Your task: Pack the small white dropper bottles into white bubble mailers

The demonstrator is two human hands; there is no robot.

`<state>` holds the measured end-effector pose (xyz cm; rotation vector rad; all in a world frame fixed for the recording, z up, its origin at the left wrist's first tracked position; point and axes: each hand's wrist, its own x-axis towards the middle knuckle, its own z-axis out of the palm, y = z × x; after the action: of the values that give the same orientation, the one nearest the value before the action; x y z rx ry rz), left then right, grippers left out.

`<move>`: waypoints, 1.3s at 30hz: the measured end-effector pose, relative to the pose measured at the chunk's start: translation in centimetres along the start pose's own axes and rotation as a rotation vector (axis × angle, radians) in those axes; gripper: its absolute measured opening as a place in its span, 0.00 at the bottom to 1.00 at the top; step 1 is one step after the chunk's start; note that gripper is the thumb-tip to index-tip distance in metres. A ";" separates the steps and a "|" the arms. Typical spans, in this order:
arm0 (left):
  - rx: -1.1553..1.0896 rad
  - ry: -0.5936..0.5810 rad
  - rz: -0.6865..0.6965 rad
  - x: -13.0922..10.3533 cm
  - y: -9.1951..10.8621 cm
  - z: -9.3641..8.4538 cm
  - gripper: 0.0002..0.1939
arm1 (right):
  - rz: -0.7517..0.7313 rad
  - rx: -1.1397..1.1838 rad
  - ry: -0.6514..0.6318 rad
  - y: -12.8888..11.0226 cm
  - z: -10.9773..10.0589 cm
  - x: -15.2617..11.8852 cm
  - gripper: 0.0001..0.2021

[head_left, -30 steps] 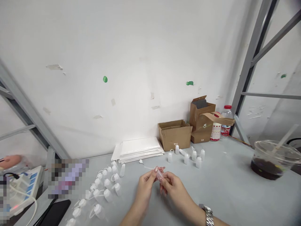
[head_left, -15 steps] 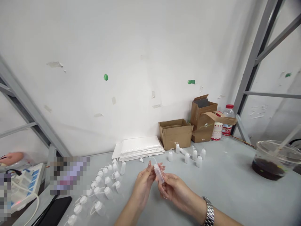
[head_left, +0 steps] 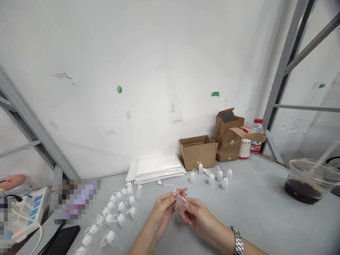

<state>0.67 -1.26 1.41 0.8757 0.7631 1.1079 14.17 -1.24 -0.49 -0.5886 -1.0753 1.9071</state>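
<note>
A small translucent squeeze bottle (head_left: 180,202) is tilted between my two hands above the grey table. My right hand (head_left: 195,212) is closed around its body. The fingers of my left hand (head_left: 165,205) pinch its top, where a thin white cap strap (head_left: 170,185) sticks out to the left. Rows of similar bottles with white caps (head_left: 121,219) stand left of my hands. Beyond my hands, several more small bottles (head_left: 211,179) are grouped, one of them lying down. A loose white cap (head_left: 159,182) lies on the table near my left fingertips.
White sheets or envelopes (head_left: 156,170) are stacked against the wall beside an open cardboard box (head_left: 199,156). A brown paper bag (head_left: 230,141) and a red-capped bottle (head_left: 257,138) stand farther right. A cup of dark drink (head_left: 305,187) is at right; a black phone (head_left: 62,241) lies at left.
My left fingers have moved over the bottle's top, and the strap now points more to the left. My right hand keeps its hold on the bottle. The view has shifted slightly.
</note>
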 end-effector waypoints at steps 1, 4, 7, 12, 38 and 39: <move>-0.006 -0.007 -0.004 0.0 0.1 0.0 0.16 | 0.006 0.000 -0.005 0.0 0.0 0.0 0.21; -0.023 -0.015 -0.021 -0.1 0.3 0.1 0.17 | 0.012 0.004 -0.018 -0.2 0.1 -0.1 0.22; -0.046 0.014 -0.042 0.0 0.2 0.1 0.19 | 0.025 -0.016 -0.020 -0.2 0.1 -0.1 0.21; -0.055 0.045 -0.025 0.2 -0.3 0.0 0.15 | 0.013 -0.162 0.067 0.4 -0.2 0.2 0.21; 1.147 0.567 0.400 2.5 -1.8 -4.4 0.21 | 0.059 -0.087 0.317 -0.4 -0.5 0.1 0.23; 1.300 0.535 0.408 2.7 -2.0 -4.8 0.24 | 0.069 -0.090 0.307 -0.3 -0.5 0.1 0.23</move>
<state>-1.89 1.93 -2.82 1.9030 1.8994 1.1524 14.64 -0.88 -0.48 -0.9469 -0.9543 1.7612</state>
